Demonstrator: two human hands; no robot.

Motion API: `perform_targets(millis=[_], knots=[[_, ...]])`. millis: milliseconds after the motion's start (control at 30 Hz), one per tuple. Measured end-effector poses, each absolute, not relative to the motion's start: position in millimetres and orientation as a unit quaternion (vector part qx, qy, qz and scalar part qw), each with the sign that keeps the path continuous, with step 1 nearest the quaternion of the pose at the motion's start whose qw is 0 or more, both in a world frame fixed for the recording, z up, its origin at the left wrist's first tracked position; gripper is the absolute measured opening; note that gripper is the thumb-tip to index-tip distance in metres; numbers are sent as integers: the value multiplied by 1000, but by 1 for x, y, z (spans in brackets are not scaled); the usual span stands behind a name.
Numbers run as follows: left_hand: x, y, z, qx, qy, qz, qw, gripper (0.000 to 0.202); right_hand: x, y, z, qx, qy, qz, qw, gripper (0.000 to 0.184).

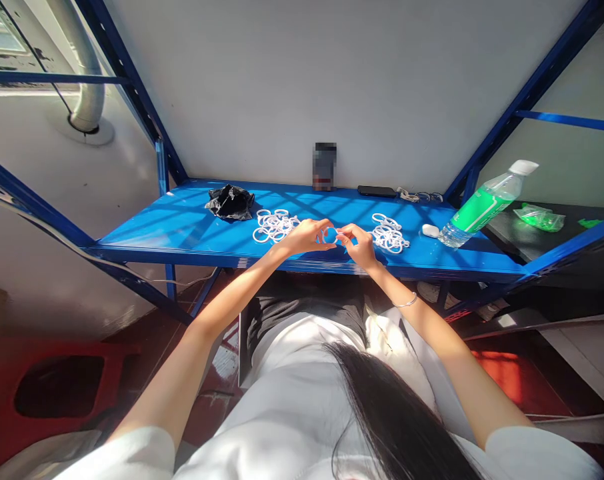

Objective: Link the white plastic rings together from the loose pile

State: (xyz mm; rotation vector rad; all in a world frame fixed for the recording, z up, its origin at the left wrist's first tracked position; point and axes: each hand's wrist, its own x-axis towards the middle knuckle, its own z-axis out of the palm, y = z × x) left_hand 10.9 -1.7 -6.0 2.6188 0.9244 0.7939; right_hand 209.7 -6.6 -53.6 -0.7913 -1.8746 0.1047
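Over the middle of a blue shelf, my left hand and my right hand meet, both pinched on one small white ring held between them. A pile of white rings lies just left of my left hand. Another pile of white rings lies just right of my right hand. A thin bracelet circles my right wrist.
A crumpled black bag sits at the shelf's back left. A dark phone, a small blurred box and a cable lie along the wall. A green-labelled water bottle leans at the right, beside a white case. A red stool stands low left.
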Motion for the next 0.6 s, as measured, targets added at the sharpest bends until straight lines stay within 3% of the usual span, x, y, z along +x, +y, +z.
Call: perform_targets(millis=[600], knots=[[9, -8, 1, 897, 333, 288, 30, 45, 208, -9, -51, -346, -780, -6, 522, 27]])
